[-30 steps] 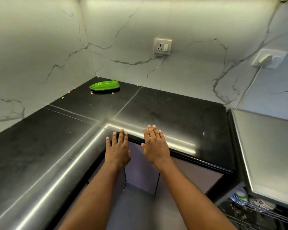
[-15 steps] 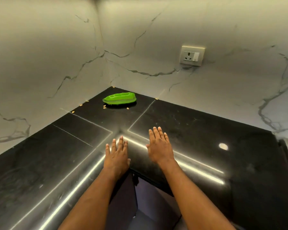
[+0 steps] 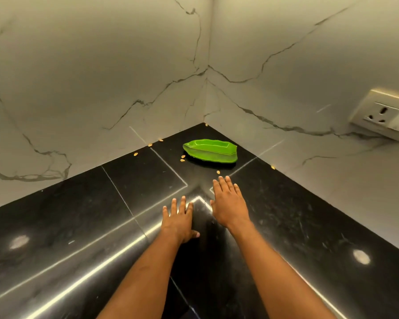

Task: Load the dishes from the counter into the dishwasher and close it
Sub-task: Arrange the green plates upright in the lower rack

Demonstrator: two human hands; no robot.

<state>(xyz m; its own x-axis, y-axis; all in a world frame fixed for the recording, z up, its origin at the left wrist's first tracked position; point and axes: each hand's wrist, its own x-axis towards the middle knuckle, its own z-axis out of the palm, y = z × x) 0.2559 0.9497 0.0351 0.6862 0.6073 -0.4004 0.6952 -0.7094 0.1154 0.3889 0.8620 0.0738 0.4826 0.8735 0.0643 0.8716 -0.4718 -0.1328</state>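
A green leaf-shaped dish [image 3: 211,150] lies on the black counter [image 3: 78,215] in the far corner where the two marble walls meet. My right hand [image 3: 228,203] stretches flat over the counter, fingers straight, its fingertips a short way in front of the dish and not touching it. My left hand [image 3: 179,218] is also flat with straight fingers, slightly behind and left of the right one. Both hands hold nothing. The dishwasher is out of view.
Several small yellowish seeds [image 3: 182,158] are scattered on the counter around the dish and along the left wall. A wall socket [image 3: 385,116] sits on the right marble wall. Bright light strips reflect off the glossy counter.
The view has swung left and closer to the corner; the dishwasher and counter edge have left the frame. Both hands have reached forward over the counter toward the green dish.
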